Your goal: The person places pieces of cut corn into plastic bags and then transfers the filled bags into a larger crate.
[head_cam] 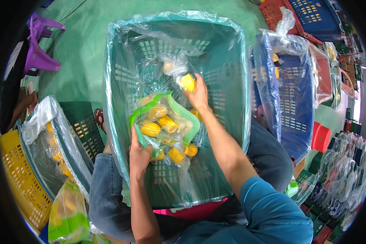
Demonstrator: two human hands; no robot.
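Note:
A green plastic crate, lined with a clear plastic sheet, stands between my knees. Inside it my left hand grips the edge of a clear bag with a green rim. The bag's mouth gapes, and several yellow corn cob pieces show in and around it, some in clear wrap. My right hand holds another yellow corn piece above the crate's middle. Just beyond those fingers lies crumpled clear film with a pale piece beside it. My right palm is hidden.
At the left stand a yellow crate, a lined crate holding corn and a filled green-and-clear bag. A purple stool and another person's foot are nearby. Right of me are a lined blue crate and a red container.

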